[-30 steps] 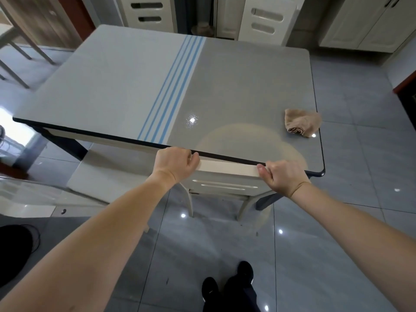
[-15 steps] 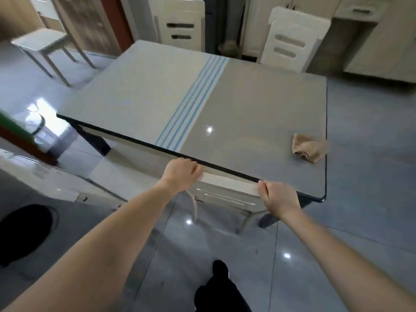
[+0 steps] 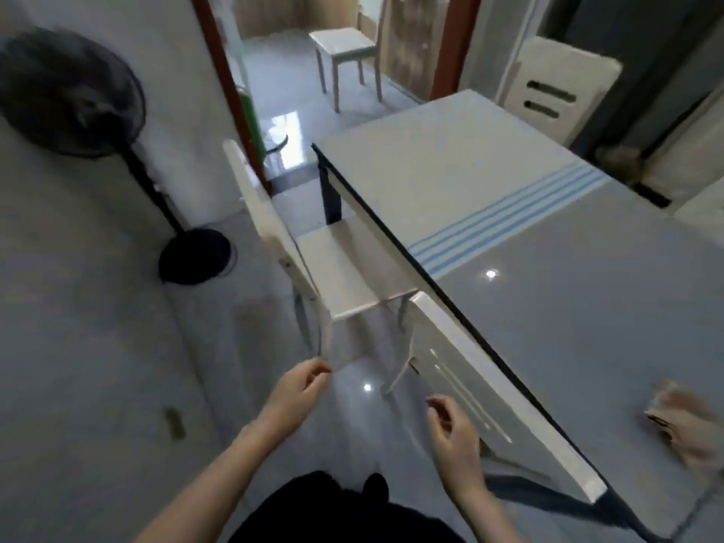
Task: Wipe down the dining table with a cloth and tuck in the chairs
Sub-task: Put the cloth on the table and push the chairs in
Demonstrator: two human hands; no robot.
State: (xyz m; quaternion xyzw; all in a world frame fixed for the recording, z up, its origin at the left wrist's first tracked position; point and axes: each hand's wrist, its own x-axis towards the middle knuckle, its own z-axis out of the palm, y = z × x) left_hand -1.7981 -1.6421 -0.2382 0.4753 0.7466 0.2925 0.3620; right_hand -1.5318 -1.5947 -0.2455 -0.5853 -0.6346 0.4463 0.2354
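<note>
The grey tiled floor (image 3: 98,346) and a standing fan (image 3: 70,92) now fill my left side, since the view has swung left. Both hands have let go of the tucked chair (image 3: 489,386). My left hand (image 3: 295,393) and right hand (image 3: 454,436) hang over the floor, fingers loosely curled, holding nothing. A second chair (image 3: 341,268) stands part-way out from the worktop (image 3: 548,307). The cloth (image 3: 681,425) lies blurred near the worktop's right edge.

Reads as home dining room. Glossy grey dining table (image 3: 587,307) with blue stripes at right of frame. White chair (image 3: 501,389) tucked at its near edge, second chair (image 3: 344,268) pulled out at centre, third chair (image 3: 556,88) upper right. Black pedestal fan (image 3: 74,92) upper left, polished floor tiles (image 3: 98,366), red-framed doorway (image 3: 282,80) top centre, stool (image 3: 344,43) beyond.
</note>
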